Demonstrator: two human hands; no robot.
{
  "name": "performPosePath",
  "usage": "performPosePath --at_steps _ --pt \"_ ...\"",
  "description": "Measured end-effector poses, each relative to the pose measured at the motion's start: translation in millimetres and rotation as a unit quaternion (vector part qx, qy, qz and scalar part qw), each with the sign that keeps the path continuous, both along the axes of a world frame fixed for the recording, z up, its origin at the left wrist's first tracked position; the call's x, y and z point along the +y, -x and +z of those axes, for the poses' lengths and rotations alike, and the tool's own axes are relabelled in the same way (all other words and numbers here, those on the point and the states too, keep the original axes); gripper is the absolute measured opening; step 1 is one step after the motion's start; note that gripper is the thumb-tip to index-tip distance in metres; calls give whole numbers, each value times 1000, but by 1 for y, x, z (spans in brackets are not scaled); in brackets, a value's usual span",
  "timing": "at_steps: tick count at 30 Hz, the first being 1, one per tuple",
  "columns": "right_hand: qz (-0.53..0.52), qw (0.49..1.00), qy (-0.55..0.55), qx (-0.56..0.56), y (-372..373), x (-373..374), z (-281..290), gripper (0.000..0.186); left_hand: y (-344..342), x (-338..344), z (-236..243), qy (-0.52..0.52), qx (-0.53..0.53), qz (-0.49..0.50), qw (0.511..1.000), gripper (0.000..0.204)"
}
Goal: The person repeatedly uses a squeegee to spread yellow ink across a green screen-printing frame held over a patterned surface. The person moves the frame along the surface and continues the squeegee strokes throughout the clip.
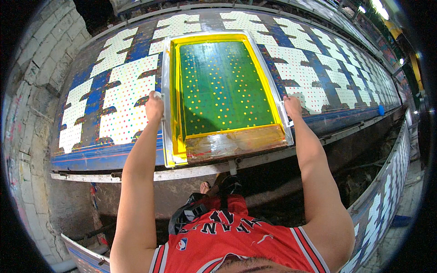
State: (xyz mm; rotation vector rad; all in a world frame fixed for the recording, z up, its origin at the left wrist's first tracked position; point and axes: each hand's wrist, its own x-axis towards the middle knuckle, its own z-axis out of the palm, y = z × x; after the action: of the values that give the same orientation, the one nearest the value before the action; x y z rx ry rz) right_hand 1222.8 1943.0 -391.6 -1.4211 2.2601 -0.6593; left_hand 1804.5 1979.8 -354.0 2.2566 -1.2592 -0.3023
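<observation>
A large screen printing frame lies on the long printing table in front of me. Its mesh is green with many small yellow and orange dots, and yellow ink or tape lines the inside edges. Along its near end runs a brown, ink-smeared strip. My left hand is closed on a pale grip at the frame's left side. On the opposite side my right hand is closed around the right grip. White cut fabric pieces printed with coloured dots lie flat on the table left and right of the frame.
The blue, ink-stained table curves away to both sides, with a pale metal rail along its near edge. A small blue object sits near the rail at right. A block wall stands left; another table with fabric pieces is at lower right.
</observation>
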Motion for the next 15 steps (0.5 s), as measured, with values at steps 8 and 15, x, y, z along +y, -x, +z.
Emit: performPosePath --at_steps 8,15 --pt "29 1000 -7 10 9 -6 -9 44 1 3 1 -1 -18 5 1000 48" --pt "28 998 47 36 9 -7 -15 43 3 3 3 5 -11 5 1000 47"
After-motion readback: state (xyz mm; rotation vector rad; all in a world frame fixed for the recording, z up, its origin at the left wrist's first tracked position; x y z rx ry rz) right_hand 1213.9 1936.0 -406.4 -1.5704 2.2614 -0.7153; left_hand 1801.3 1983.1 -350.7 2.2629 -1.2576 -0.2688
